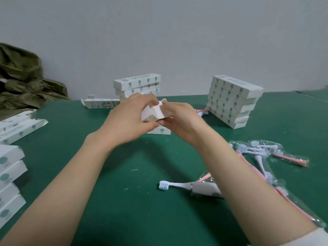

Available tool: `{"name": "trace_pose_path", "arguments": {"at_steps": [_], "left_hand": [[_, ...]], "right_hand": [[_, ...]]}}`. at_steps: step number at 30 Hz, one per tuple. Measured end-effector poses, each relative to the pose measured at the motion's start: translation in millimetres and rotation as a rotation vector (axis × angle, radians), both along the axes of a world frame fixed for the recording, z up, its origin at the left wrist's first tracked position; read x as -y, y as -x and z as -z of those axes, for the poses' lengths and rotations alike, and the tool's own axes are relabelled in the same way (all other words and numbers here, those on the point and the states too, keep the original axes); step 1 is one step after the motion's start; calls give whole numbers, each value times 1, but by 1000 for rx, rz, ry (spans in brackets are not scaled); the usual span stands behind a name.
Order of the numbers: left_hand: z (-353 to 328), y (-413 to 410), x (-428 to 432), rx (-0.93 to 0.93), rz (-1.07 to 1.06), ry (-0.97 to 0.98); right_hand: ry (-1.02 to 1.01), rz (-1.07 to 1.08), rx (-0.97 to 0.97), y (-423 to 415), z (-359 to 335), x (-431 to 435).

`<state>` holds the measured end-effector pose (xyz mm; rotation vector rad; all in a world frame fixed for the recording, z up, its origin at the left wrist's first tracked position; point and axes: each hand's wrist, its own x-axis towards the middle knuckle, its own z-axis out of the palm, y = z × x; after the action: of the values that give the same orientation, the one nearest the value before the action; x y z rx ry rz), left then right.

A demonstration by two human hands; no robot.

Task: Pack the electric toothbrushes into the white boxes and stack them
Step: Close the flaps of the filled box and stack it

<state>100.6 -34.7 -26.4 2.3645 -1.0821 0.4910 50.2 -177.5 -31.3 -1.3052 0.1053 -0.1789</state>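
White cardboard sits between both hands at the middle of the frame. The left hand (129, 118) curls its fingers and thumb round one side of a small box (156, 110), and the right hand (181, 119) pinches the other side, so each is closed on it. The box is raised off the table (124, 192) with its end turned toward the camera, most likely so the flap can be tucked shut. Whether a toothbrush is inside cannot be seen.

Just below the hands a second box (159, 130) lies flat on the table, probably the start of a fresh pile. To the lower right, a loose toothbrush (177, 185) lies with its bristles pointing left, partly hidden by the right forearm and near enough to take next. Further right, bagged toothbrushes (262, 157) lie in a heap.

Behind the hands stand a short stack (137, 84) at upper centre and a taller leaning stack (232, 102) at upper right, seemingly finished work set out of the way. Spare boxes (10, 174) line the left edge, with open boxes (19, 128) above them. Green cloth (23, 77) is bunched at upper left.
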Motion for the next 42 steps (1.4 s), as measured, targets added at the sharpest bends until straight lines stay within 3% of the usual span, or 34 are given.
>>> {"name": "trace_pose_path", "arguments": {"at_steps": [2,6,9,17,25,33,37,39,42], "left_hand": [[4,5,7,17,-6,-45],[9,15,15,19,11,-100],[10,20,14,-1,31,-76],[11,19,5,-47,0,-104],[10,11,-2,-98,-29,-91],[8,6,-10,-91,-55,-77],[9,4,-13,-114,-52,-179],[10,3,-13,-125,-53,-217],[12,0,-14,-133,-58,-206]], "right_hand": [[212,7,-98,12,-7,21],[1025,177,-250,55,-3,88],[1412,257,-309,95,28,137],[1436,465,-653,126,97,181],[1367,563,-628,78,109,104],[1365,469,-579,36,110,29],[1374,487,-605,36,103,24],[1348,530,-518,43,93,35],[1347,394,-81,61,68,54]]}}
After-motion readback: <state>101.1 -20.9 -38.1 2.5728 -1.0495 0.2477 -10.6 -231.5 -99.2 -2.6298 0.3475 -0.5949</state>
